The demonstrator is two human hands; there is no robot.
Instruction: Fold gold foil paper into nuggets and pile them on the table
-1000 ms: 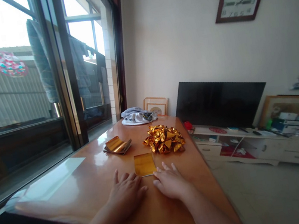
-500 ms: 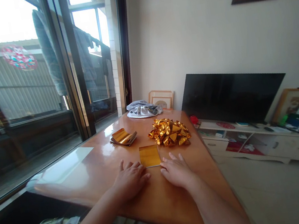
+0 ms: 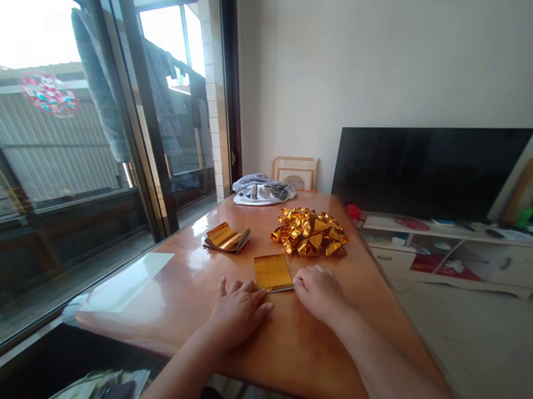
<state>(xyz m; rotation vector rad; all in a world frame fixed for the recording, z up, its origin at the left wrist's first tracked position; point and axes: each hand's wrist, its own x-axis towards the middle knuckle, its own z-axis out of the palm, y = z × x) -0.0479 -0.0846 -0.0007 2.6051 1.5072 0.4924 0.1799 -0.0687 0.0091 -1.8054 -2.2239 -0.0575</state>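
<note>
A square sheet of shiny gold foil paper (image 3: pixel 272 271) lies flat on the table in front of me. My left hand (image 3: pixel 240 308) rests on the tabletop at its lower left corner, fingers stretched and apart. At the lower right corner my right hand (image 3: pixel 320 291) has its fingers curled in, thumb and forefinger closed at the paper's edge. Beyond the sheet, to the left, sits a stack of curling gold paper (image 3: pixel 226 238). A heap of folded gold paper pieces (image 3: pixel 308 232) lies to the right.
The glossy wooden table (image 3: pixel 187 293) narrows towards the wall. Folded cloth (image 3: pixel 262 190) and picture frames (image 3: pixel 296 171) are at its far end. A television (image 3: pixel 435 162) stands on a low white cabinet (image 3: pixel 504 266) at right. Glass doors (image 3: pixel 60 144) run along the left.
My right hand has curled from spread fingers to a closed pinch at the paper's right corner. My left hand stays by the left corner. The view has shifted slightly.
</note>
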